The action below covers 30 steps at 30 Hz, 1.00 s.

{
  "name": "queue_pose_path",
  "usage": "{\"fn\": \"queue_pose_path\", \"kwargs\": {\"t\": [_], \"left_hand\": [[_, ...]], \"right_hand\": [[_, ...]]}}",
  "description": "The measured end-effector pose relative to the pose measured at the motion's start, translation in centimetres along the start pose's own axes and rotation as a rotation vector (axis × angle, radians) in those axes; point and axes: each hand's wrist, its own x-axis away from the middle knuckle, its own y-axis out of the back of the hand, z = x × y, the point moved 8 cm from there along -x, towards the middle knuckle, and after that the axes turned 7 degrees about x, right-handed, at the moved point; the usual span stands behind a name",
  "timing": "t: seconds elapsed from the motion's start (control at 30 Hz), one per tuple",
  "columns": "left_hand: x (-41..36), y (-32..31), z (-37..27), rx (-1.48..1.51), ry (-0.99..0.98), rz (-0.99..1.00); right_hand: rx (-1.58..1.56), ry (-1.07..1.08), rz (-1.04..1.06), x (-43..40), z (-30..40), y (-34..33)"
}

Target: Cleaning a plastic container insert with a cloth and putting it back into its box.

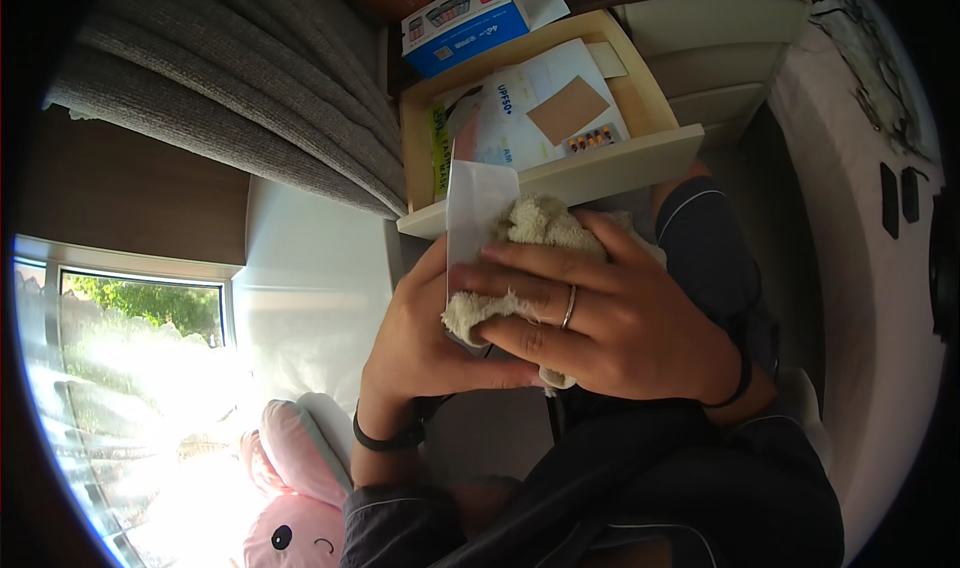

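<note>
My left hand point(420, 328) holds a white box or carton point(480, 200) upright from its left and lower side, its fingers mostly hidden behind it. Spread over a cream terry cloth point(544, 223), my right hand point(592, 305) presses the cloth against the box's face. A ring is on one finger of that hand. Just beyond the hands, an open wooden drawer point(637, 159) contains printed packets point(495, 118), a brown card point(568, 110) and a blister pack of capsules point(592, 140).
A blue and white printed box point(469, 32) stands behind the drawer. Grey curtains point(247, 95) hang at upper left, above a bright window point(142, 343). A pink plush toy point(296, 523) lies at lower left. Along the right runs a bed or padded surface point(862, 268).
</note>
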Motion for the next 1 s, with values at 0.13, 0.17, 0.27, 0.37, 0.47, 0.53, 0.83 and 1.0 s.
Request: {"fn": "queue_pose_path", "kwargs": {"t": [0.13, 0.17, 0.27, 0.37, 0.47, 0.53, 0.83, 1.0], "left_hand": [[0.6, -0.6, 0.9, 0.196, -0.015, -0.034], [0.9, -0.8, 0.9, 0.252, -0.003, -0.07], [1.6, -0.7, 0.2, 0.289, 0.046, -0.161], [2.3, -0.4, 0.6, 0.437, 0.093, -0.272], [2.1, -0.2, 1.2, 0.567, 0.193, -0.338], [1.8, -0.3, 1.6, 0.618, 0.232, -0.349], [1.1, 0.6, 1.7, 1.104, 0.136, -0.375], [0.7, 1.2, 2.4, 1.125, 0.106, -0.333]], "right_hand": [[0.111, -0.124, -0.027, -0.3, -0.8, -0.6], [0.153, -0.101, -0.086, -0.3, -0.5, -0.6], [0.197, -0.061, -0.173, -0.2, 0.4, -0.7], [0.193, -0.056, -0.18, -0.2, 1.1, -1.2], [0.24, -0.02, -0.193, -0.1, 1.1, -1.8], [0.255, -0.011, -0.18, 0.0, 0.9, -1.7], [0.163, 0.026, -0.156, 0.1, 0.8, -3.0], [0.126, 0.052, -0.169, 0.0, 0.7, -2.8]]}}
